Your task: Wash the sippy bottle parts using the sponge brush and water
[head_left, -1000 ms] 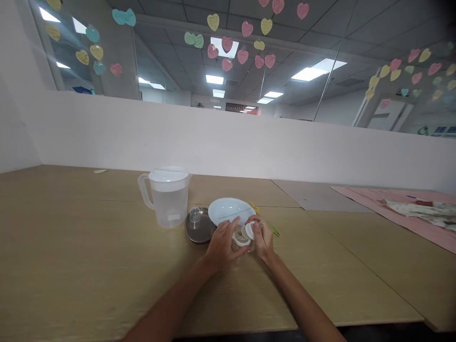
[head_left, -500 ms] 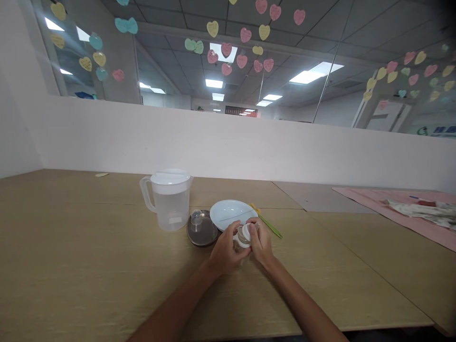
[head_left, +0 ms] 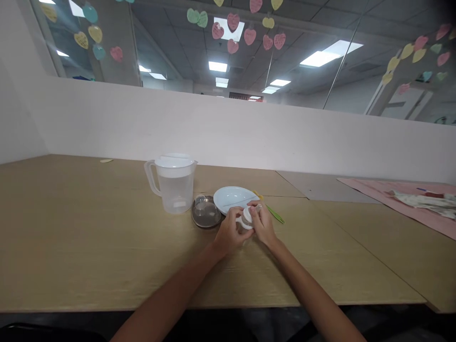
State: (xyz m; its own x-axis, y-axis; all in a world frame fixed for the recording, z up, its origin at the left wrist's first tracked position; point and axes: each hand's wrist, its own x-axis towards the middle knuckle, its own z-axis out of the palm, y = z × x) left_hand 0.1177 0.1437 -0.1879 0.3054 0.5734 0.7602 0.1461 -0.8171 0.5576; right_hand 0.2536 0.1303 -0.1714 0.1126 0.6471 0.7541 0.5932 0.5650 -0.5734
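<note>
Both hands are closed around a small clear jar with a white lid (head_left: 246, 217), held just in front of the white plate (head_left: 228, 194). My left hand (head_left: 228, 233) grips the jar's body from the left. My right hand (head_left: 264, 225) has its thumb and fingers on the white lid from the right. Fingers hide much of the jar, and its contents cannot be made out. To the left of the hands sits a round metal dish (head_left: 207, 218) with a small clear cup (head_left: 200, 203) in it. A brush-like tool with a green handle (head_left: 276, 214) lies beyond my right hand.
A lidded clear pitcher (head_left: 175, 190) holding liquid stands left of the dish. Farther right lies a pink cloth (head_left: 370, 190) with a crumpled white fabric (head_left: 423, 202) on it. The table's front edge runs below my forearms, and a white wall (head_left: 228, 130) rises behind.
The camera has tilted down, so everything sits higher in view and the table's front edge shows. Both hands stay on the jar, whose lid appears tipped a little more.
</note>
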